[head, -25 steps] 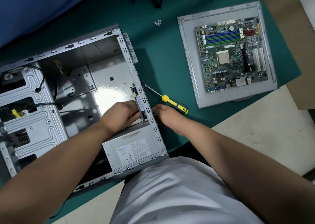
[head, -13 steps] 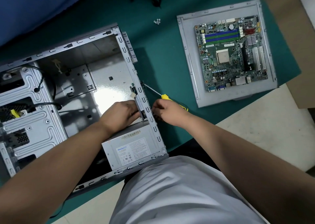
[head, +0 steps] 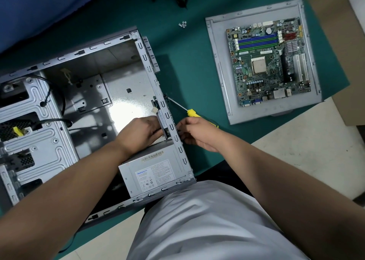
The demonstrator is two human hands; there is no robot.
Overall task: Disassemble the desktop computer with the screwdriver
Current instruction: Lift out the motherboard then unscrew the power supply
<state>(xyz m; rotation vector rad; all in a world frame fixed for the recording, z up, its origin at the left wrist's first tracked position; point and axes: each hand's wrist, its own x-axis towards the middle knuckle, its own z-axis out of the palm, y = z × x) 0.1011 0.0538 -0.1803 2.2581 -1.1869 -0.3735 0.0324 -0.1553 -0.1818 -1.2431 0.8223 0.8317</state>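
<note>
The open grey computer case (head: 142, 48) lies on its side on the green table. My left hand (head: 140, 133) reaches inside it and grips a dark case fan (head: 163, 120) against the rear wall, just above the silver power supply (head: 154, 172). My right hand (head: 199, 134) is outside that same wall, with its curled fingertips at the metal; what they pinch is hidden. The yellow-handled screwdriver (head: 191, 113) lies on the table behind my right hand, its tip touching the case.
A green motherboard (head: 266, 62) rests on a grey side panel (head: 217, 72) at the right. Loose screws (head: 182, 24) lie on the table behind the case. The drive cage (head: 39, 141) with black cables fills the case's left part. The table edge runs close to my body.
My right hand has shifted up along the rear wall and now partly covers the screwdriver's handle. The screwdriver and my left hand have stayed in place.
</note>
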